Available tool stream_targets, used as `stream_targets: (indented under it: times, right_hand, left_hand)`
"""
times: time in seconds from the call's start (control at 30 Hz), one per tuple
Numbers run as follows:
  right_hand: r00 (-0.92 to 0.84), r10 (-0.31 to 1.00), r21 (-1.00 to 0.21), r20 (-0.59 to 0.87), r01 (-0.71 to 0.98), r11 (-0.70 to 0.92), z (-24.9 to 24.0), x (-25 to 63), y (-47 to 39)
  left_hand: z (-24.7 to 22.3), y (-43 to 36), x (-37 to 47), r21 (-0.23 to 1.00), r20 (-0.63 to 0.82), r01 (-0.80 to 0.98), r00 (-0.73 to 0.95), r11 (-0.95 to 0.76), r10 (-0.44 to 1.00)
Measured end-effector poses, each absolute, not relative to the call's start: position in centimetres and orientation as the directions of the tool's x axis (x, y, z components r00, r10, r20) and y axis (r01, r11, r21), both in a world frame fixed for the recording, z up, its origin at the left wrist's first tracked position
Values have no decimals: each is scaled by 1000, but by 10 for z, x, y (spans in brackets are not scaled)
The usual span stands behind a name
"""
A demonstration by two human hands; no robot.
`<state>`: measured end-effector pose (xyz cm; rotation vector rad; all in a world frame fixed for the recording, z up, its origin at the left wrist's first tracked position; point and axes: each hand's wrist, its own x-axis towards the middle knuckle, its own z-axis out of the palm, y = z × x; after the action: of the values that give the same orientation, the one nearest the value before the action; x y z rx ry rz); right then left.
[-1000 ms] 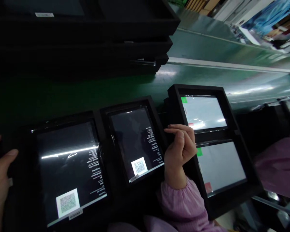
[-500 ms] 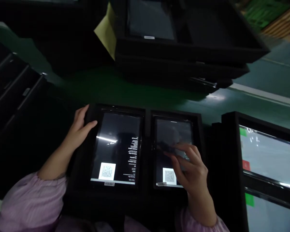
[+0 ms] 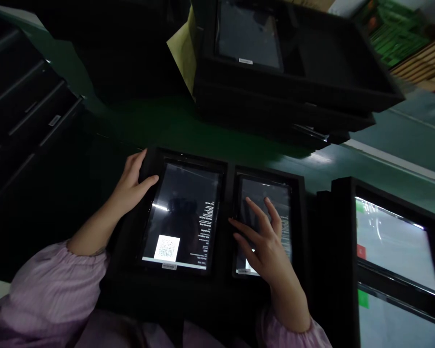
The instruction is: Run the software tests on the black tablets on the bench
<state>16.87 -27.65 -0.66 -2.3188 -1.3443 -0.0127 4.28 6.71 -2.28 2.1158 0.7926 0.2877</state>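
A black foam tray (image 3: 203,292) lies before me with two tablets side by side in its compartments. The left tablet (image 3: 184,193) is lit, showing white text lines and a QR code on a dark screen. My left hand (image 3: 134,186) grips the tray's upper left edge, fingers over the outer side and thumb on the rim. Over the right tablet (image 3: 246,188) my right hand (image 3: 263,237) is spread with nothing held; its fingertips are at the screen and the tablet's left edge. Part of that tablet's QR code and text is hidden behind the hand.
Beyond stands a stack of black trays (image 3: 293,89), the top one holding a dark tablet (image 3: 248,36). A yellow paper (image 3: 184,53) sticks up beside it. At right, another tray (image 3: 342,208) holds bright-screened tablets (image 3: 395,237). More black devices or trays (image 3: 32,106) are stacked at left.
My right hand has gone from fingers bunched over the right tablet's screen to fingers spread, reaching further left. The left hand keeps its grip. The whole view has shifted slightly.
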Motion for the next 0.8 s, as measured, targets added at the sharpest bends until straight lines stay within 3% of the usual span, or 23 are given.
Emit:
stream_targets:
  times: [0.13, 0.4, 0.8]
  right_hand:
    - [585, 726, -371, 362, 805, -464, -8, 176, -281]
    - [667, 361, -413, 651, 711, -569, -4, 183, -290]
    - [719, 337, -508, 607, 678, -531, -5, 181, -288]
  left_hand:
    - [-19, 66, 42, 775, -87, 454, 765, -439, 638]
    - [-13, 62, 45, 783, -84, 459, 748, -421, 659]
    - [-18, 65, 45, 801, -49, 417, 760, -429, 648]
